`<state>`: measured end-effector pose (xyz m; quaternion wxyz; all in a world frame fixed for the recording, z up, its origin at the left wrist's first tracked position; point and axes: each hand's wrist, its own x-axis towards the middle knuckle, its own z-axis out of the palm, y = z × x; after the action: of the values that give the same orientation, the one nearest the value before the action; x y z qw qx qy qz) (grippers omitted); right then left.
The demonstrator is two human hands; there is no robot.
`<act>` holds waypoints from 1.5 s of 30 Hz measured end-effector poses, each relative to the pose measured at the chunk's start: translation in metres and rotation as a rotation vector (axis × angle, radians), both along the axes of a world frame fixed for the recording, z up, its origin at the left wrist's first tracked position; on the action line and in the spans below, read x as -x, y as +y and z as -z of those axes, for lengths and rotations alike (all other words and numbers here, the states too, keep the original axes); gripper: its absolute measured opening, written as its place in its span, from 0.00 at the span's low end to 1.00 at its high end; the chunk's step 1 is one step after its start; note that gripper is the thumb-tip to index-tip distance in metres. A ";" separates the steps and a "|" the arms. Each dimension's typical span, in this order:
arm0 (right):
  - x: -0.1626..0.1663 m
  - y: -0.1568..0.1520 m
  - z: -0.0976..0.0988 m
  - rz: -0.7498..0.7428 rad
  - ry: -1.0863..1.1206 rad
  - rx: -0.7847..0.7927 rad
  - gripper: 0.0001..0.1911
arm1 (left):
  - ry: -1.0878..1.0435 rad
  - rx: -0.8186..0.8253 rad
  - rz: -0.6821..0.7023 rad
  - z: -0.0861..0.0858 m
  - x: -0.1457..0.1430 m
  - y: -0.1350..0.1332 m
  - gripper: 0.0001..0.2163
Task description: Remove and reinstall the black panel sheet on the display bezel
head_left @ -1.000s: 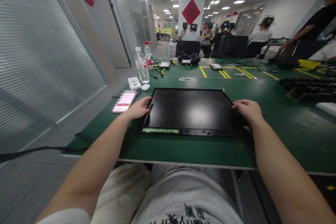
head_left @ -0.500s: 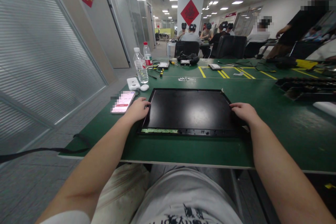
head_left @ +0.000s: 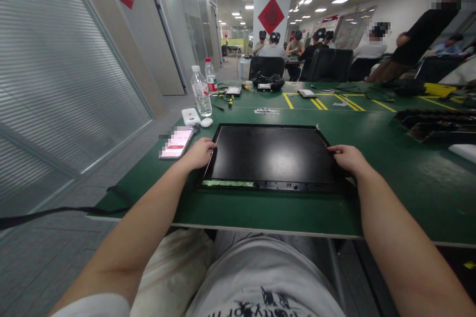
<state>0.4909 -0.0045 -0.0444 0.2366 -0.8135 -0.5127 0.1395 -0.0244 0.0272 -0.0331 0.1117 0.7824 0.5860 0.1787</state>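
A black display panel (head_left: 267,153) lies face up on the green table, its frame dark and its surface glossy. Along its near edge runs a bare strip with a green circuit board (head_left: 227,184) at the left. My left hand (head_left: 202,152) grips the panel's left edge, fingertips over the rim. On the opposite side my right hand (head_left: 348,157) pinches the right edge between thumb and fingers. The undersides of both grips are hidden.
Left of the panel lie a phone (head_left: 177,141), a white charger box (head_left: 191,117) and a small white case (head_left: 206,122). Two bottles (head_left: 202,93) stand behind them. Dark metal parts (head_left: 439,124) sit at the right. Drives (head_left: 307,93) and cables lie at the back.
The view has shifted slightly. Both hands stay on the panel's side edges, and the panel keeps its place on the table. A standing person at the right has moved an arm.
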 end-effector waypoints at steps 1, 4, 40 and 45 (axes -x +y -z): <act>0.000 0.000 0.001 0.002 0.003 -0.007 0.21 | 0.000 0.002 0.002 0.000 0.000 0.000 0.20; -0.002 0.002 0.003 0.001 0.001 -0.025 0.21 | -0.014 0.004 0.002 -0.001 0.000 0.000 0.20; 0.008 0.003 0.003 0.021 -0.067 0.014 0.17 | -1.272 0.367 -0.509 -0.032 -0.029 -0.021 0.29; 0.011 0.001 0.001 0.000 -0.069 0.029 0.19 | -1.341 0.469 -0.505 -0.036 -0.036 -0.024 0.31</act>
<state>0.4803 -0.0034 -0.0452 0.2068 -0.8212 -0.5185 0.1188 0.0114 0.0032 0.0026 0.5636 0.3035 0.5769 0.5074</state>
